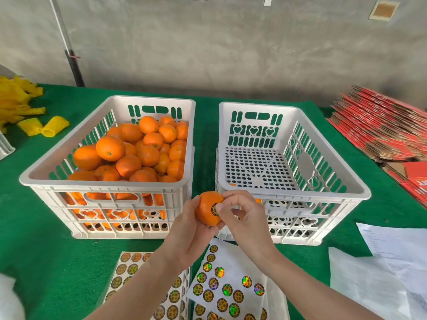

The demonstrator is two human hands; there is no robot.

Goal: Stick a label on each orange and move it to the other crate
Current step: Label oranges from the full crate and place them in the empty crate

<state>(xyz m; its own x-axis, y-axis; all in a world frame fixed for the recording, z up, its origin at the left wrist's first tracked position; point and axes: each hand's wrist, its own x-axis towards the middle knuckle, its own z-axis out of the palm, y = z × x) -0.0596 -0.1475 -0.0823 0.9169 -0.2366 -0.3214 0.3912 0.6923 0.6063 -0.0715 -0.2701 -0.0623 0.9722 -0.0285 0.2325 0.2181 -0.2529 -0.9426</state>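
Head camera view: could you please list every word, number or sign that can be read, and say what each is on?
Nothing reads clearly.
Label on the held orange: partly hidden, unreadable.
Sticker sheets: round marks, too small to read.
Paper sheets: printed lines, blurred.
Red cartons: print blurred.
Crates: heart cut-outs only, no text.

Head-worn view, forward-down, close above table
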